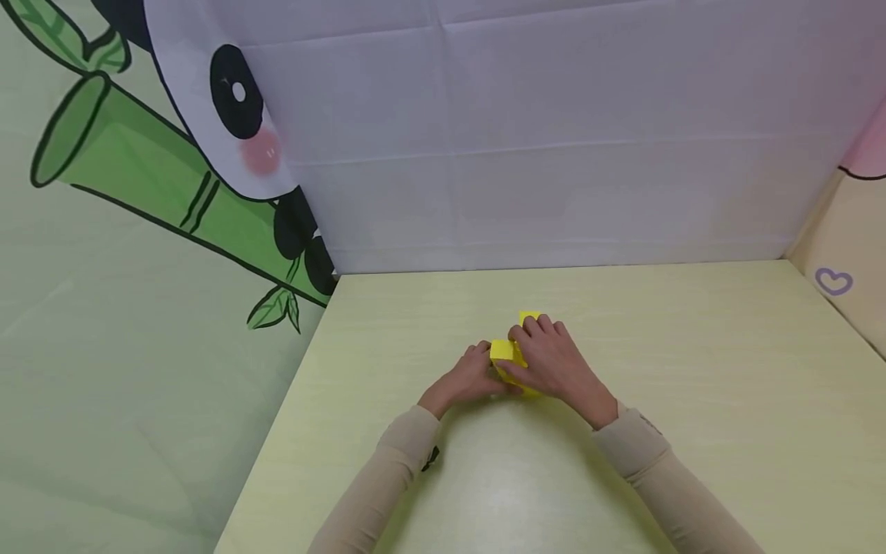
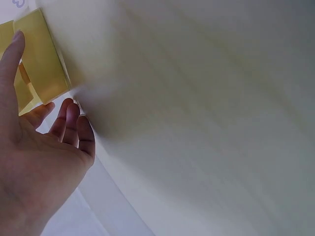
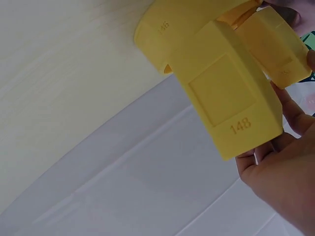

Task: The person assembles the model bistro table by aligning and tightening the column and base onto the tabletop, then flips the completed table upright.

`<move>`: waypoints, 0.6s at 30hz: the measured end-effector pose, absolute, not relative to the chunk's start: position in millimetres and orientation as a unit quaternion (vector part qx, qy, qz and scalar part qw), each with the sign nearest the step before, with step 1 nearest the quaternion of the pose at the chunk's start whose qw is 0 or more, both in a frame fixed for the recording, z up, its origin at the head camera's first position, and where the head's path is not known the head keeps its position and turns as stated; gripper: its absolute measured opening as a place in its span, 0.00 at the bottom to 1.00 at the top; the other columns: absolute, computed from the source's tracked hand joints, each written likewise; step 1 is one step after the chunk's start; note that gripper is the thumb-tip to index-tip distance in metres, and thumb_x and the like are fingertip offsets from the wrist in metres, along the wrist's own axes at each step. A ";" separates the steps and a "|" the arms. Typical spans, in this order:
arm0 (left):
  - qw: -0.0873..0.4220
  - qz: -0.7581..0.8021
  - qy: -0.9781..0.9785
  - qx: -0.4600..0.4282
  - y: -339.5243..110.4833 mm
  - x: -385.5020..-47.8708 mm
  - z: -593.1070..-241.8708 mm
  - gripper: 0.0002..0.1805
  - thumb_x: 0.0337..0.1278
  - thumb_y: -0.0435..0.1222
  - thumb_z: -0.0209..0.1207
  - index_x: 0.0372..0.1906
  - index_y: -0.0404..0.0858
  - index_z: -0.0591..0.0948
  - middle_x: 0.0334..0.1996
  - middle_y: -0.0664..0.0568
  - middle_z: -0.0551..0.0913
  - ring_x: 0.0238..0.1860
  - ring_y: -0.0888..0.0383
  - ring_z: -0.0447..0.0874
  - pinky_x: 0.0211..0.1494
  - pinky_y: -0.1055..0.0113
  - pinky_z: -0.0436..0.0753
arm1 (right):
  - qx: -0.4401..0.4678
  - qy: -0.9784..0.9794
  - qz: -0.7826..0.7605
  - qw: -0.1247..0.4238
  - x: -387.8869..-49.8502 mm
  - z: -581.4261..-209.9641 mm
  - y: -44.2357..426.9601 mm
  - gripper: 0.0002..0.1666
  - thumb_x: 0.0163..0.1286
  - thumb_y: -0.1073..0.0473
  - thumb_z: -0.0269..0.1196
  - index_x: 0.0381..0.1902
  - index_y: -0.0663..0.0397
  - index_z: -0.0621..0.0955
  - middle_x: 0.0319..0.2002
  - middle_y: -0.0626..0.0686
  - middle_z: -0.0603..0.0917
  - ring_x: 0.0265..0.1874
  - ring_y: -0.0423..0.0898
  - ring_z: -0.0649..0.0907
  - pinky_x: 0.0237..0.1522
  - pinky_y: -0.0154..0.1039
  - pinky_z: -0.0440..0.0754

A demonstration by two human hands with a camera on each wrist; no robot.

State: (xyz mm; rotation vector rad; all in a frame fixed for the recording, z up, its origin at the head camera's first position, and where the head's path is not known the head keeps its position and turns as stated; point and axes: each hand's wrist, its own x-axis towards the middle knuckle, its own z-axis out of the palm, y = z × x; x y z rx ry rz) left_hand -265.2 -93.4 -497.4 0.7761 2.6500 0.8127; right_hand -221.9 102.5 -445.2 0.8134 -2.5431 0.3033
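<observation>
A group of yellow plastic blocks (image 1: 504, 351) stands on the table between the two hands. In the right wrist view, one long block (image 3: 221, 91) bears the number 148 and a recessed square. It meets a curved yellow piece (image 3: 165, 29), and another yellow block (image 3: 275, 46) sits beside it. My right hand (image 1: 554, 359) grips the blocks from above, fingers curled over the far side and thumb on the near side. My left hand (image 1: 474, 375) pinches the lower yellow piece (image 2: 42, 54) between thumb and index finger; its other fingers curl loosely. The hands partly hide how the pieces join.
The pale wooden table (image 1: 692, 331) extends around the hands. A whitish cloth wall (image 1: 554, 154) rises along its back edge. At the left hangs a green printed cloth (image 1: 138, 346) with a bamboo drawing.
</observation>
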 end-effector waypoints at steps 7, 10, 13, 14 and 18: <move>0.131 0.290 0.908 0.271 -94.9 -265.2 -497.8 0.38 0.55 0.56 0.74 0.67 0.44 0.78 0.60 0.45 0.75 0.53 0.51 0.70 0.59 0.57 0.74 | 0.274 -0.929 0.109 0.222 -221.7 -444.6 102.7 0.22 0.65 0.44 0.69 0.39 0.58 0.82 0.34 0.54 0.76 0.37 0.55 0.74 0.39 0.51 0.75; 0.126 0.284 0.910 0.274 -94.5 -266.0 -498.7 0.37 0.55 0.56 0.73 0.66 0.44 0.78 0.60 0.45 0.75 0.52 0.51 0.70 0.58 0.58 0.74 | 0.266 -0.932 0.102 0.222 -222.0 -444.5 103.3 0.24 0.65 0.41 0.70 0.36 0.58 0.81 0.34 0.55 0.76 0.37 0.55 0.74 0.39 0.52 0.75; 0.127 0.281 0.910 0.278 -94.4 -266.7 -499.2 0.37 0.55 0.56 0.73 0.66 0.44 0.78 0.59 0.46 0.76 0.52 0.51 0.70 0.57 0.59 0.74 | 0.259 -0.934 0.110 0.218 -221.8 -443.8 103.4 0.26 0.65 0.40 0.71 0.38 0.59 0.82 0.35 0.55 0.77 0.38 0.56 0.75 0.40 0.53 0.75; 0.128 0.280 0.910 0.279 -94.4 -266.9 -499.3 0.37 0.56 0.56 0.73 0.66 0.45 0.78 0.59 0.46 0.76 0.52 0.51 0.70 0.57 0.59 0.73 | 0.259 -0.934 0.116 0.216 -221.4 -443.4 103.3 0.25 0.64 0.41 0.71 0.39 0.59 0.82 0.35 0.55 0.77 0.39 0.56 0.75 0.40 0.53 0.75; 0.127 0.278 0.910 0.281 -94.5 -266.4 -498.3 0.38 0.56 0.56 0.73 0.68 0.44 0.77 0.58 0.47 0.77 0.52 0.51 0.70 0.58 0.59 0.73 | 0.257 -0.935 0.125 0.209 -220.4 -443.4 101.7 0.22 0.65 0.45 0.70 0.38 0.59 0.81 0.35 0.55 0.76 0.38 0.56 0.74 0.40 0.53 0.75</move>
